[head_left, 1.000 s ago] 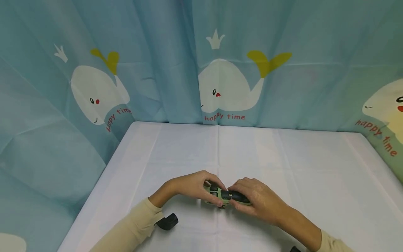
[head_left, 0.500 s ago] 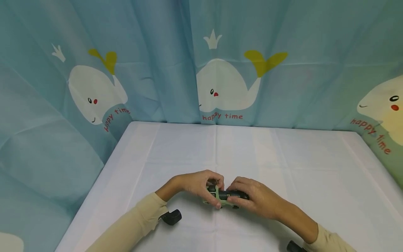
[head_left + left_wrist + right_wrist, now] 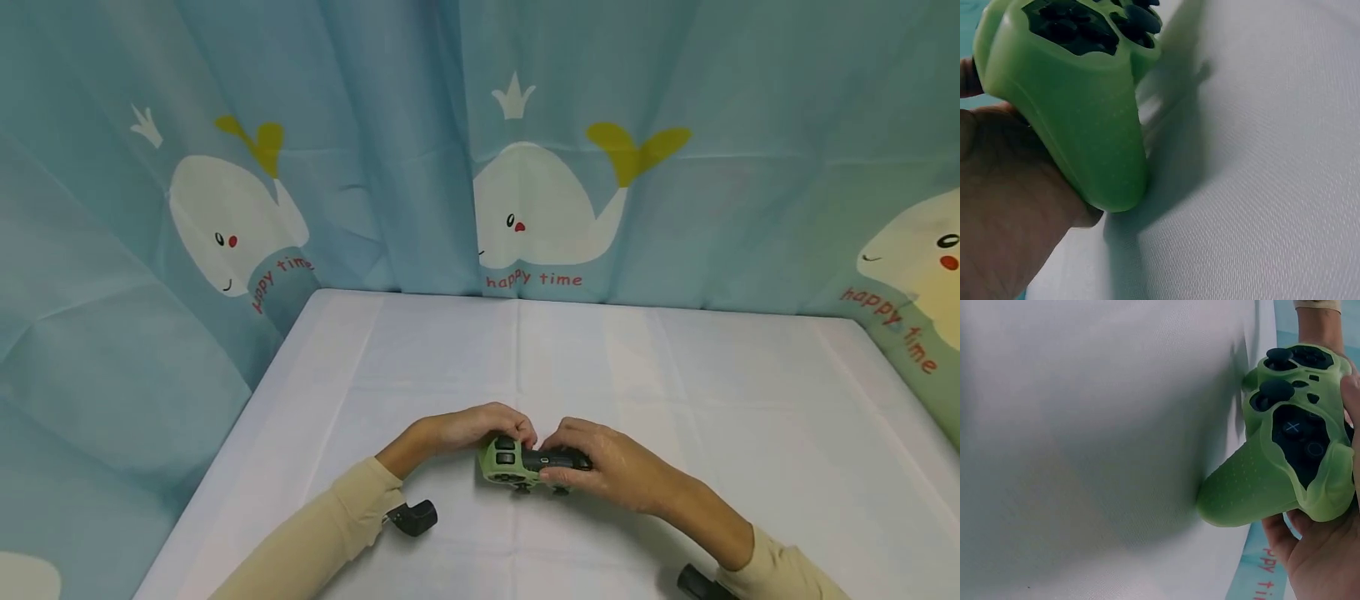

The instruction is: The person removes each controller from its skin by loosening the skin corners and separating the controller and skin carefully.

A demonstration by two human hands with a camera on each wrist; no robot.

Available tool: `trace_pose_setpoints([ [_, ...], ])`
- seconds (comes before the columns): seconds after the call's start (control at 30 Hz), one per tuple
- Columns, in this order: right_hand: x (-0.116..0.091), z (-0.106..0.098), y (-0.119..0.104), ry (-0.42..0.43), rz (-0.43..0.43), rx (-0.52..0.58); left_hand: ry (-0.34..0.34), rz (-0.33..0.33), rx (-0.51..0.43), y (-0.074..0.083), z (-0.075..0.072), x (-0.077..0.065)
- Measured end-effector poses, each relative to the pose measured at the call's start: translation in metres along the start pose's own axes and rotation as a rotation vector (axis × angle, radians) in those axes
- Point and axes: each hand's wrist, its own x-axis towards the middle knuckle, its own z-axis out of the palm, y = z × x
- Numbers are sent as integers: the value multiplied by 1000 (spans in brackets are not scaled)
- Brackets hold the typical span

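A black game controller (image 3: 555, 458) in a translucent green silicone cover (image 3: 491, 467) is held just at the tabletop, its trigger edge facing up in the head view. My right hand (image 3: 618, 471) grips the controller's right half, thumb on the near side and fingers on the far side. Behind its left half, my left hand (image 3: 476, 425) has curled fingers against the back; their tips are partly hidden. The left wrist view shows the cover's rounded left handle (image 3: 1091, 137) beside the palm. Sticks and face buttons (image 3: 1304, 437) come through the cover's openings in the right wrist view.
A white cloth covers the table (image 3: 420, 358). Blue curtains (image 3: 390, 167) with whale prints hang along its back and sides. Black devices protrude beside the left sleeve (image 3: 415, 518) and the right sleeve (image 3: 697, 583).
My left thumb has left the controller's near side and the hand has drawn to the back. The triggers and green left shoulder now show more fully. My right hand keeps its grip.
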Motion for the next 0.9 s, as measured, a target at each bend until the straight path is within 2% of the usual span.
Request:
trace_pose_setpoints([
  [0.13,2,1,-2,8,-12,-47,38,22,-102,-2,1,-5],
  [0.3,5,0,-6,-1,15,-99,82,78,-217,-5,1,-10],
  [0.57,5,-2,-8,16,70,-207,222,145,-288,-12,7,-13],
  [0.7,5,-2,-8,44,73,-268,264,183,-253,-13,8,-14],
  [0.9,6,4,-10,97,43,-304,269,217,-67,-15,1,-27],
])
